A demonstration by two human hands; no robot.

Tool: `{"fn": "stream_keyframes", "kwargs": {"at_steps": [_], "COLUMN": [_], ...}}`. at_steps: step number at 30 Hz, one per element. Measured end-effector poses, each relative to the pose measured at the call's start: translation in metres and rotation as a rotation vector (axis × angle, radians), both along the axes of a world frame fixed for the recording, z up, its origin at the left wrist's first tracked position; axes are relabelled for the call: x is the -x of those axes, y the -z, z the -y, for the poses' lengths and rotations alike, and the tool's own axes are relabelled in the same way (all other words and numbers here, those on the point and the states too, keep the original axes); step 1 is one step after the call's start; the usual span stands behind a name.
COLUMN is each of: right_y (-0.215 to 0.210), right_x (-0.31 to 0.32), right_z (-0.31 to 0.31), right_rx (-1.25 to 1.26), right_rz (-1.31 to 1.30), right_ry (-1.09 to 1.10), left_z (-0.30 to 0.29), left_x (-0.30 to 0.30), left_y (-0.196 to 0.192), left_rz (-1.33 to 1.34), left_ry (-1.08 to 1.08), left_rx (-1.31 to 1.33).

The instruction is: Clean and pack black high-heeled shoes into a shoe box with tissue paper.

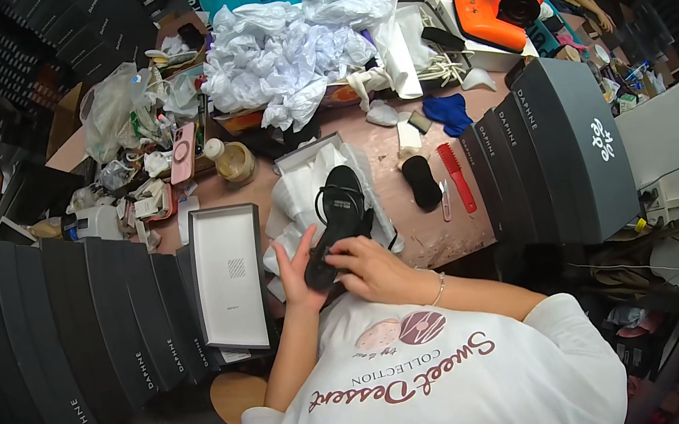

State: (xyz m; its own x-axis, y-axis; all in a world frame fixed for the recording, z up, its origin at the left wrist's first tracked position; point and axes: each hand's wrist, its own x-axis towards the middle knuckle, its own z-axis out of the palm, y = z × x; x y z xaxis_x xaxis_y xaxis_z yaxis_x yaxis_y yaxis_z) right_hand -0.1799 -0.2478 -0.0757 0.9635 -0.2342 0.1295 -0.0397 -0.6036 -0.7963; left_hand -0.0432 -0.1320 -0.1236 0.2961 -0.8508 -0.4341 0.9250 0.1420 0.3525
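Observation:
A black strappy sandal (336, 204) lies tilted in front of me, heel end away and toe end towards my body. My left hand (299, 272) grips its toe end from the left side, thumb and fingers around the sole. From the right, my right hand (370, 267) has bent fingers closed on the front of the same sandal; what the fingertips pinch is partly hidden. Under and behind the sandal is an open shoebox (287, 164) lined with white tissue paper (284, 220). Beside my left hand stands a grey box lid (230, 272), pale inside up.
Stacked dark shoeboxes flank me on the left (81, 330) and right (572, 151). On the pink table (457, 234) lie a red comb (456, 177), small scissors (445, 201) and a black pad (420, 182). Behind are a jar (234, 164), crumpled paper (281, 58) and an orange machine (494, 13).

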Motion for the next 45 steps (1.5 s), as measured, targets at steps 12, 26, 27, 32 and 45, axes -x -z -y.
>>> {"fn": "stream_keyframes", "kwargs": {"at_steps": [12, 26, 27, 32, 45], "right_y": [0.003, 0.18, 0.167, 0.128, 0.002], "right_x": [0.011, -0.082, -0.085, -0.059, -0.063], "right_z": [0.092, 0.286, 0.282, 0.241, 0.149], "right_rx": [-0.577, 0.475, 0.295, -0.491, -0.347], "right_rz": [-0.072, -0.229, -0.268, -0.052, 0.116], "right_ry": [0.289, 0.497, 0.488, 0.425, 0.204], "left_z": [-0.021, 0.006, 0.006, 0.013, 0.116], "left_x": [-0.032, -0.036, -0.039, -0.052, -0.046], "left_y": [-0.087, -0.1, -0.095, -0.051, -0.032], "left_rz": [0.729, 0.825, 0.859, 0.911, 0.732], "left_ry": [0.322, 0.636, 0.652, 0.659, 0.12], "left_rx": [-0.044, -0.161, -0.175, -0.22, -0.225]}}
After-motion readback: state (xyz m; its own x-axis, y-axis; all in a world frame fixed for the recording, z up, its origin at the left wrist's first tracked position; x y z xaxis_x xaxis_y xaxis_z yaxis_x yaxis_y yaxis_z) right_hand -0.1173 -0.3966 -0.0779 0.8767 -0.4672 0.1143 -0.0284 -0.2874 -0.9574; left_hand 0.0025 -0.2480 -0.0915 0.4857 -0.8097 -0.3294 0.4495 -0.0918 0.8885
